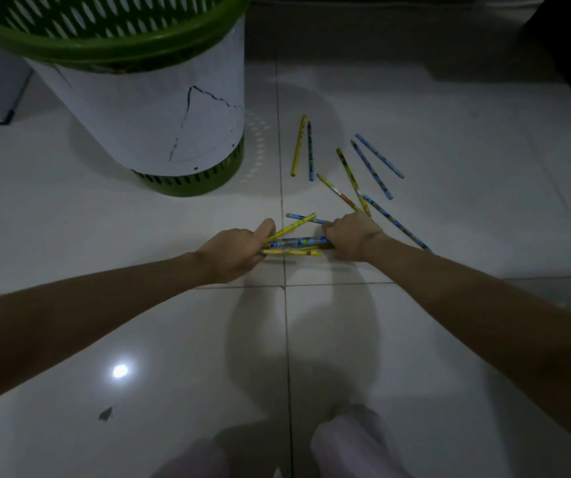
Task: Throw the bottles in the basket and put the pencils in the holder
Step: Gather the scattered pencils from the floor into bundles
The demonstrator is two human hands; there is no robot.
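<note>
Knees (346, 443) in pale cloth sit at my bottom edge, over white floor tiles (139, 339). From the fingers out: my left hand (234, 251) is curled, thumb on top, clamping one end of a small bundle of pencils (294, 244) that lies level between both hands. One yellow pencil (292, 226) angles up out of that grip. My right hand (353, 238) is closed over the bundle's other end, knuckles up; I cannot tell the finger detail beneath. Loose pencils (372, 169) lie scattered on the tiles beyond the right hand, yellow and blue, some crossing. Green basket (111, 46) with a white wrap stands far left, well apart from the hands. No holder or bottles that I can make out.
</note>
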